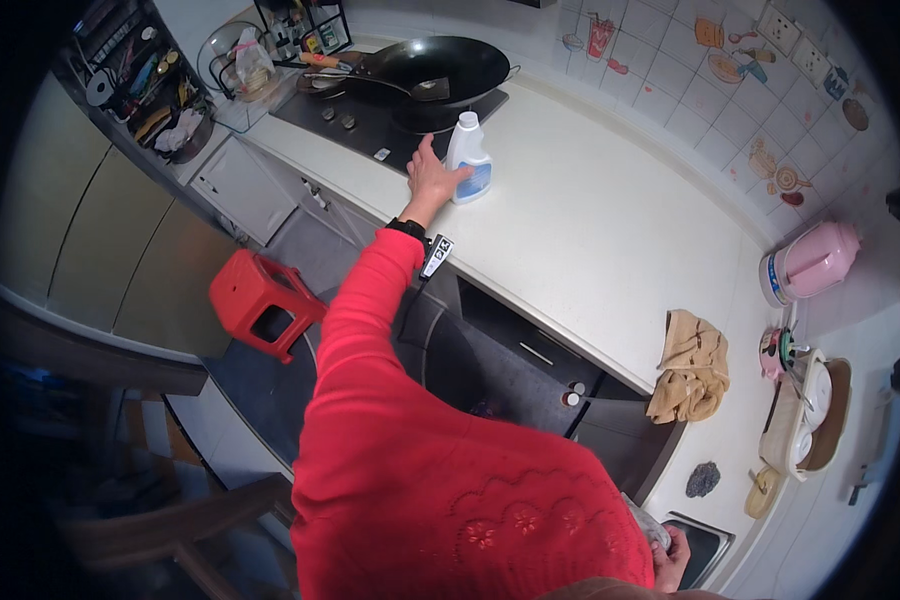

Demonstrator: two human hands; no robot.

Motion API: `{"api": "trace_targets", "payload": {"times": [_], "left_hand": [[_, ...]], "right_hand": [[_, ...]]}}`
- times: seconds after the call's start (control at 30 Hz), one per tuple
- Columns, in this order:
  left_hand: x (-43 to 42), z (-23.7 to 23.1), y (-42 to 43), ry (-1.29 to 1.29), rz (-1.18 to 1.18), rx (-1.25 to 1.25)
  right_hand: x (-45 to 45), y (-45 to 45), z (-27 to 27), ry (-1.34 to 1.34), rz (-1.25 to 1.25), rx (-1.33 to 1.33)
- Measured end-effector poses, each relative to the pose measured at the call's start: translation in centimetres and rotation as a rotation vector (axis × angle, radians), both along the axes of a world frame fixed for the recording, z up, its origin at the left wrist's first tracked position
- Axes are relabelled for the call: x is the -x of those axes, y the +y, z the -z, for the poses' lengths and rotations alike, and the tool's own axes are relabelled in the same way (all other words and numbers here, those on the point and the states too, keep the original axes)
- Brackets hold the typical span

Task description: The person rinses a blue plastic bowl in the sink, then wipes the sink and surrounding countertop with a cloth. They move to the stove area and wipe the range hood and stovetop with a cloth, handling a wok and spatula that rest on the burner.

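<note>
My left hand (430, 180) reaches over the counter, thumb across the front of a white plastic bottle (468, 159) and fingers spread on its left side, not wrapped around it. The bottle stands upright, white cap on, with a blue label that bears writing. It is at the right front corner of the black cooktop (330, 124). By the sink, low on the right, my right hand (672, 559) grips a greyish cloth (647, 525), partly hidden by the red sweater.
A black wok (465, 67) with a spatula (429, 90) sits on the cooktop. Along the white counter (570, 217) are a tan towel (694, 367), a pink kettle (821, 262), a dish rack (832, 420) and a sink (709, 551). A red stool (259, 300) stands on the floor.
</note>
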State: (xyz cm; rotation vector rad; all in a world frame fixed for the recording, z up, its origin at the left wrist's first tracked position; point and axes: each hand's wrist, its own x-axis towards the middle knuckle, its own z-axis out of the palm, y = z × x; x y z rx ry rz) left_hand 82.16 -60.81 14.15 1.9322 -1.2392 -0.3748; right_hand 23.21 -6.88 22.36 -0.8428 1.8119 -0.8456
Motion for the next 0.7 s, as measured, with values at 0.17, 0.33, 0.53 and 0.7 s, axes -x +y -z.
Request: {"api": "trace_targets", "payload": {"times": [0.17, 0.33, 0.53, 0.7], "left_hand": [[-1.2, 1.5, -1.9, 0.063, 0.161, 0.058], [-0.7, 1.8, -2.6, -0.064, 0.142, 0.076], [-0.8, 2.4, -3.1, 0.03, 0.21, 0.168], [-0.5, 3.0, -3.0, 0.041, 0.21, 0.195]], "right_hand": [[0.0, -1.5, 2.0, 0.061, -0.007, 0.007], [-2.4, -2.6, -0.6, 0.136, 0.079, -0.108], [-3.2, -2.9, -1.0, 0.122, -0.011, -0.254], [-2.5, -0.5, 2.2, -0.002, 0.15, -0.143]]}}
